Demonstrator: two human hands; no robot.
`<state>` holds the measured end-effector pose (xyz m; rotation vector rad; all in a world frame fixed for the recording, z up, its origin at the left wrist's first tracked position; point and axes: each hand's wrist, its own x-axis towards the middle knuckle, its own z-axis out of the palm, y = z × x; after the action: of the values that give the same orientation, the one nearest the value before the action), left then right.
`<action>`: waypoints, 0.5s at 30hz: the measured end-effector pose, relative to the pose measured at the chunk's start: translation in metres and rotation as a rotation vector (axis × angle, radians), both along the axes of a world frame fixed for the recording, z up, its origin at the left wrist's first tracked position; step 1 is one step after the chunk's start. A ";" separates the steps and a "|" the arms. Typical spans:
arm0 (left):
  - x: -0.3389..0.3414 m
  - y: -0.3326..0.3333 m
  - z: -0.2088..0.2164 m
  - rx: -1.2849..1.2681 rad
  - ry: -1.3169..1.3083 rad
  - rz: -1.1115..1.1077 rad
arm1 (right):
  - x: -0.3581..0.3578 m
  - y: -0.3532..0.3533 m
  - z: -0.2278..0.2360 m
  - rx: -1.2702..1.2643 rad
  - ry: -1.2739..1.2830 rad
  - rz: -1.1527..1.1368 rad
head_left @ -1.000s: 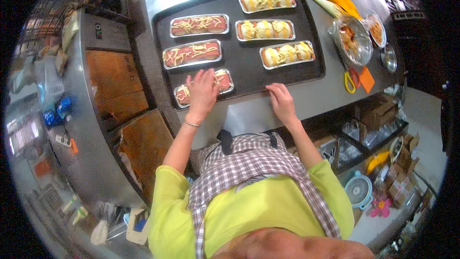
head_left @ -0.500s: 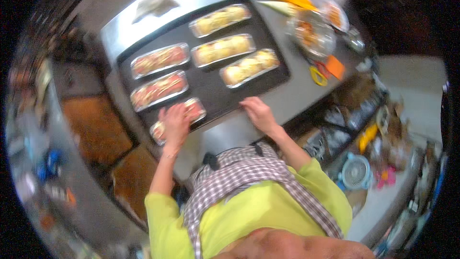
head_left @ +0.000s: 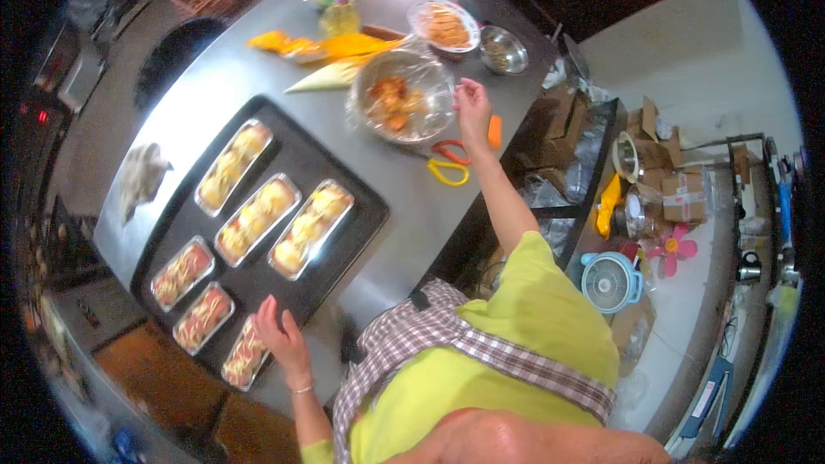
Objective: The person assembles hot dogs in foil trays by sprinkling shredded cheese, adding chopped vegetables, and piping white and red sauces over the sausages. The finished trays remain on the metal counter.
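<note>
My left hand (head_left: pixel 284 342) is open, fingers spread, beside and partly over the nearest small foil loaf tin (head_left: pixel 241 363), which holds a reddish filling with pale drizzle. That tin sits on a black baking tray (head_left: pixel 348 232) with two similar tins (head_left: pixel 183 273) and three tins of pale, yellow-topped dough (head_left: pixel 311 228). My right hand (head_left: pixel 473 112), its fingers loosely curved and apart, is at the right rim of a bowl (head_left: pixel 412 125) lined or covered with clear film. Orange-brown pieces lie in the bowl. Whether the fingertips touch the rim, I cannot tell.
By the bowl lie scissors (head_left: pixel 449 174) with yellow and red handles, an orange flat piece (head_left: pixel 494 131), and orange (head_left: pixel 344 47) and pale piping bags (head_left: pixel 326 77). Behind are a plate of orange shreds (head_left: pixel 446 27) and a metal bowl (head_left: pixel 504 51). A crumpled cloth (head_left: pixel 142 174) lies at the left.
The view has swung to the right, turning the tray in the picture. My right hand has gone from the tray's near edge to the bowl. My left hand has lifted partly off the nearest tin.
</note>
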<state>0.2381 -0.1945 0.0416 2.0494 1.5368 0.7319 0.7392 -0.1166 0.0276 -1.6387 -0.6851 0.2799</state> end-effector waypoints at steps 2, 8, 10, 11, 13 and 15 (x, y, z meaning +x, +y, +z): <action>0.046 -0.002 0.003 -0.111 -0.156 0.084 | 0.065 -0.004 -0.016 0.053 0.061 -0.226; 0.160 0.007 0.021 -0.209 -0.384 0.127 | 0.225 0.000 -0.078 0.050 0.647 -0.549; 0.184 0.014 0.024 -0.182 -0.329 0.073 | 0.263 0.009 -0.099 0.138 0.740 -0.483; 0.190 0.017 0.028 -0.165 -0.289 0.076 | 0.278 0.013 -0.109 0.126 0.752 -0.406; 0.203 0.025 0.032 -0.138 -0.178 0.038 | 0.301 0.011 -0.122 0.304 0.807 -0.386; 0.216 0.031 0.037 -0.058 -0.227 0.007 | 0.325 -0.003 -0.129 0.196 0.702 -0.519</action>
<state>0.4543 -0.1638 0.0782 1.8490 1.4203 0.8790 1.0645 -0.1201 -0.1012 -1.3449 0.2388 0.3644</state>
